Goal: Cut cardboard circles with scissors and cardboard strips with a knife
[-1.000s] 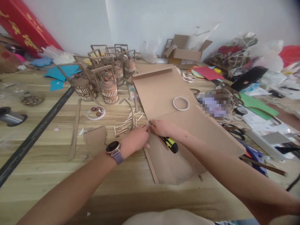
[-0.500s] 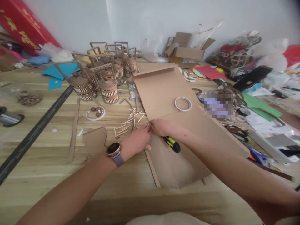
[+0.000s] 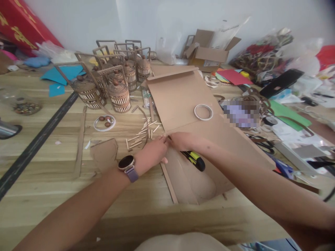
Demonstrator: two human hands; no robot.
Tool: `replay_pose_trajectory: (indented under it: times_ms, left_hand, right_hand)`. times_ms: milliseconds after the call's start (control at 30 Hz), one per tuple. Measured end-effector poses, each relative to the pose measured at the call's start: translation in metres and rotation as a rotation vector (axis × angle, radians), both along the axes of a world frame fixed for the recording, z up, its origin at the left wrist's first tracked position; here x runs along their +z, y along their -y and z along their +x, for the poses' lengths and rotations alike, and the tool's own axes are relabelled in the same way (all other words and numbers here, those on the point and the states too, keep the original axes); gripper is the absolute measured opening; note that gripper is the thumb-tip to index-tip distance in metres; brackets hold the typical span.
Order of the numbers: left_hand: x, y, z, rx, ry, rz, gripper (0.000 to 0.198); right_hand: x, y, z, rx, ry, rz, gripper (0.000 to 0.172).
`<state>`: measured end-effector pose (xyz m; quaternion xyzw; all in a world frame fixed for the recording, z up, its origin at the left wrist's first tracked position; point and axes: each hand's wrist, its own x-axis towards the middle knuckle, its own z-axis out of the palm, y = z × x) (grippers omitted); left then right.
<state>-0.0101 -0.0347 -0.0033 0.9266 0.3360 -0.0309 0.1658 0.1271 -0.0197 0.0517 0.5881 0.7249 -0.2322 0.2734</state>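
My left hand (image 3: 154,150), wearing a watch at the wrist, and my right hand (image 3: 180,141) meet fingertip to fingertip over the left edge of a cardboard sheet (image 3: 178,97). Both are closed in a pinch on a thin brown strip (image 3: 147,120), whose loose part curves away past my left fingers. Its held end is mostly hidden. Under my right wrist a yellow and black utility knife (image 3: 195,160) lies on the cardboard. Short pale sticks (image 3: 137,139) are scattered left of the sheet.
Several small woven baskets with handles (image 3: 119,94) stand at the back left. A white tape roll (image 3: 203,112) lies on the cardboard; another ring (image 3: 104,123) encloses brown beads. Scissors (image 3: 261,143) and a hot glue gun (image 3: 284,169) are at right, an open carton (image 3: 210,55) behind.
The camera view has shifted slightly. My hands stay together in nearly the same place, still pinching the strip.
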Motion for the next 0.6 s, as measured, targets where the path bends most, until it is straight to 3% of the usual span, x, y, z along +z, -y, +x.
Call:
replay_pose_trajectory:
  times_ms: [233,600]
  left_hand:
    - [0.001,0.0,-0.002,-0.034,0.0,0.024,0.046]
    - [-0.009,-0.004,-0.001,-0.046,0.013,0.039,0.063]
  right_hand:
    - [0.0,0.044,0.014,-0.058,0.007,0.004,0.03]
    - [-0.005,0.068,0.017,-0.112,-0.014,0.037,0.027]
